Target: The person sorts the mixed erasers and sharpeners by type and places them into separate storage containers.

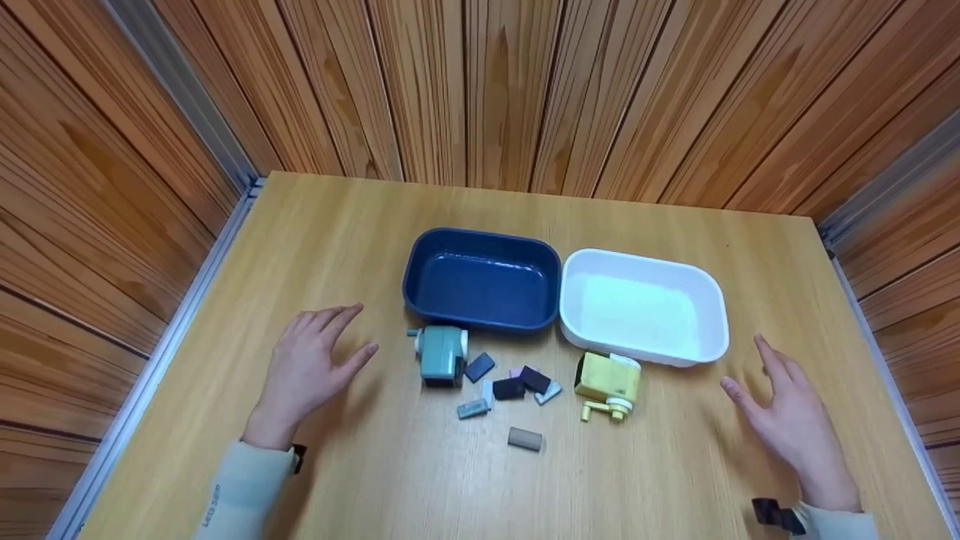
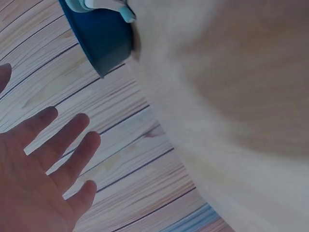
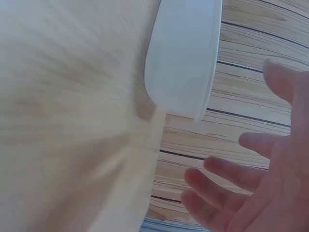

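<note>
My left hand (image 1: 307, 367) hovers over the left part of the table, fingers spread, holding nothing. Nearest to it stands a teal crank pencil sharpener (image 1: 441, 352), just in front of a dark blue basin (image 1: 480, 319). On the other side, my right hand (image 1: 787, 420) is held above the table with its fingers apart and nothing in them. A white basin (image 1: 652, 349) and a yellow crank pencil sharpener (image 1: 609, 377) are to its left. Between the sharpeners lie several small eraser-like blocks, among them a blue one (image 1: 480, 367), a black one (image 1: 509, 388) and a grey-green one (image 1: 472, 409).
A grey-brown cylinder (image 1: 525, 439) lies in front of the blocks. The two basins stand side by side with their rims close together. Wood-patterned panels (image 1: 495, 90) enclose the table (image 1: 360, 480) at the back and both sides.
</note>
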